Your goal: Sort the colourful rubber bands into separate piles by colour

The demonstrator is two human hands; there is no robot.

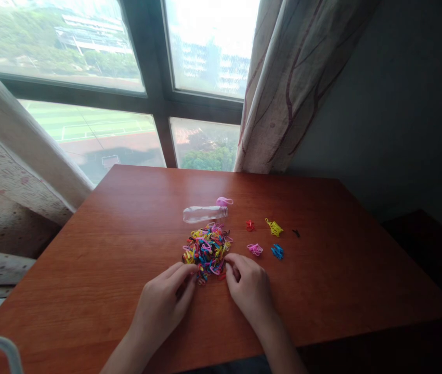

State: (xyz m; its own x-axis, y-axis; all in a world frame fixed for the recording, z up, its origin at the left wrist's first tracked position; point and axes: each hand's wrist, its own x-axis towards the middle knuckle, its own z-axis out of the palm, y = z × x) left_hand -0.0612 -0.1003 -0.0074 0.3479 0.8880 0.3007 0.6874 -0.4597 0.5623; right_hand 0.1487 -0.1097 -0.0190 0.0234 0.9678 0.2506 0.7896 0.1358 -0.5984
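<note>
Tangled pile of rubber bands (207, 248) in the middle of the table (127, 234), every colour knotted together. The left hand (162, 304) and right hand (249, 288) curl their fingertips into its near edge, perhaps pinching a band; it's too small to tell. Tug one and neighbours could drag out, or scatter into the single-colour clusters (274, 227) just right.

The bottle (204, 213) lies behind the band heap (207, 248), small clusters (274, 227) to its right.
</note>
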